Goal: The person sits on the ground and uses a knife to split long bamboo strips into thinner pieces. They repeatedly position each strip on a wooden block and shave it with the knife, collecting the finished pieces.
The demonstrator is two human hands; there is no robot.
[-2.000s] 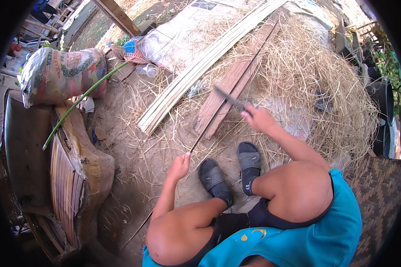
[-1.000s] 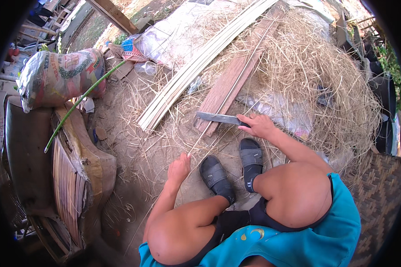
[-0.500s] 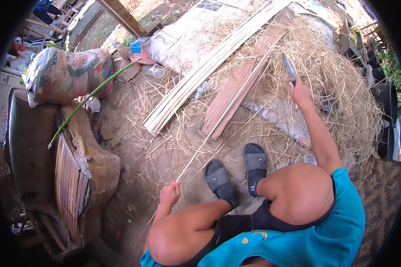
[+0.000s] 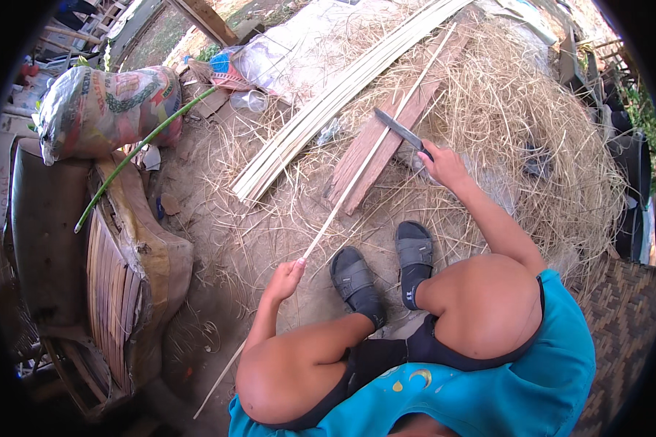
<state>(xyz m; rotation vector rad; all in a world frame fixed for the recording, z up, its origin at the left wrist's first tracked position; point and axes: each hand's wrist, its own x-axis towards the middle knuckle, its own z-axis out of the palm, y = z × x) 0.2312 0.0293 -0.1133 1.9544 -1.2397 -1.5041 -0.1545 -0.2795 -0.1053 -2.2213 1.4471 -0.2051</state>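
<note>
My left hand (image 4: pixel 287 277) is closed around a long thin pale strip (image 4: pixel 348 195), whose far part lies along a reddish-brown wooden board (image 4: pixel 355 172). Its near end sticks out behind the hand, past my left knee. In my right hand (image 4: pixel 444 164) is a knife (image 4: pixel 399 129) with a dark handle. The blade crosses the strip above the board; whether it touches cannot be made out. A bundle of long pale split strips (image 4: pixel 307 135) lies left of the board.
Thin shavings (image 4: pixel 532 109) are heaped at the right. At the left stand a stuffed woven sack (image 4: pixel 116 109), a green stalk (image 4: pixel 142 146) and a worn wooden seat (image 4: pixel 164 266). My sandalled feet (image 4: pixel 357 280) rest on dirt ground. A woven mat (image 4: pixel 623 335) lies at lower right.
My right hand has brought the knife left and down from over the shavings to across the strip. My left hand has shifted slightly up and right, still holding the strip.
</note>
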